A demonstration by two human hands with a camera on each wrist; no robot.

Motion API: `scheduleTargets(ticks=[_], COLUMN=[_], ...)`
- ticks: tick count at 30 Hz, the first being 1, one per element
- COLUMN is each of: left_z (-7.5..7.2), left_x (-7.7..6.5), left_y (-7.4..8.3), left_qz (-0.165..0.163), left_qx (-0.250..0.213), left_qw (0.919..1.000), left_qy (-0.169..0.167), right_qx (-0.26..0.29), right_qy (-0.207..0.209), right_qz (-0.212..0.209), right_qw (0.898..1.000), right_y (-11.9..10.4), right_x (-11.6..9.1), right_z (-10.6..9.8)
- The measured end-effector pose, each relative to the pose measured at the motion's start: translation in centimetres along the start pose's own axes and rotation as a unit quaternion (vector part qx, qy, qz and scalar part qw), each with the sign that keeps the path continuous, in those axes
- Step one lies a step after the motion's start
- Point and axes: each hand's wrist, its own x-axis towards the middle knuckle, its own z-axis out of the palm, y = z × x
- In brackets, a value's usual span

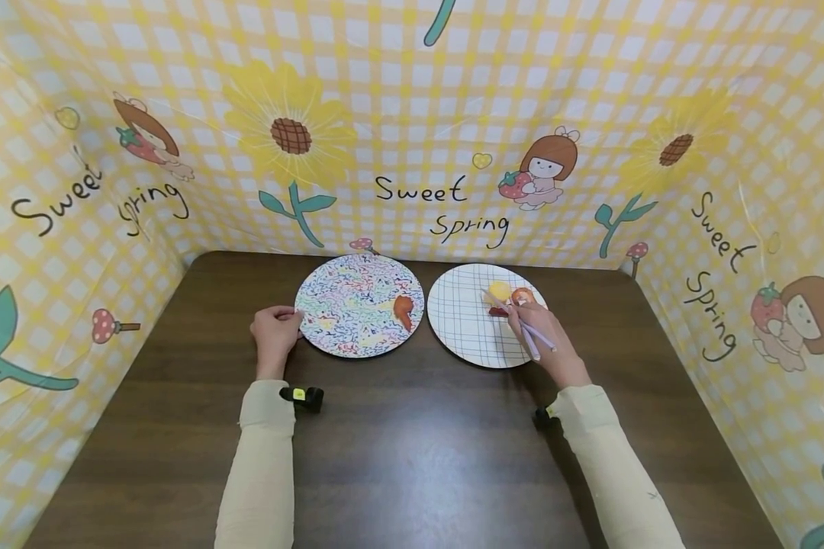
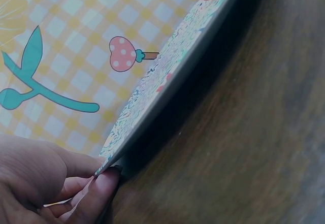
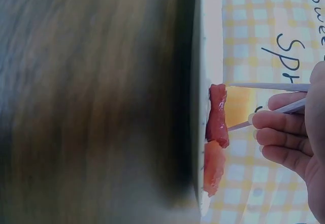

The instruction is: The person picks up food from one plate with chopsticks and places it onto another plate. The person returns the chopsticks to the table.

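Note:
My left hand (image 1: 275,335) pinches the rim of the round plate with colourful squiggles (image 1: 343,293), thumb above and fingers below. An orange-brown drumstick-shaped piece (image 1: 403,311) lies on that plate's right side. My right hand (image 1: 552,339) holds a pair of pale purple chopsticks (image 3: 277,87) over the white plate with a blue grid (image 1: 460,313). Their tips stand spread near a round yellow piece (image 1: 499,290) and a dark red, glossy strip (image 3: 217,115); whether they touch either, I cannot tell. Beside these lies an orange piece (image 1: 523,295), partly behind the hand.
Both plates stand side by side near the back of the dark wooden table (image 1: 398,465). A yellow checked cloth (image 1: 398,99) with flowers and cartoon figures walls the table at the back and both sides. Each wrist wears a black strapped camera (image 1: 305,398).

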Motion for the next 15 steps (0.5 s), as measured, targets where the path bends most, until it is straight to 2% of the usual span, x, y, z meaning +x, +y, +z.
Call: scheduleTargets(ticks=[8,15], left_z=[-0.1,-0.2], left_x=[-0.2,-0.3], left_y=[0.2,0.3], left_qz=[-0.004,-0.007], left_qx=[-0.001,0.002], left_qw=[1.0,1.0], left_qy=[-0.001,-0.005], right_qx=[0.002,0.027], right_qy=[-0.002,0.004], right_qz=[-0.003,-0.017], right_qw=[1.0,0.999], right_y=[-1.2,-2.3], right_x=[0.5,0.7], right_z=[-0.5,-0.8])
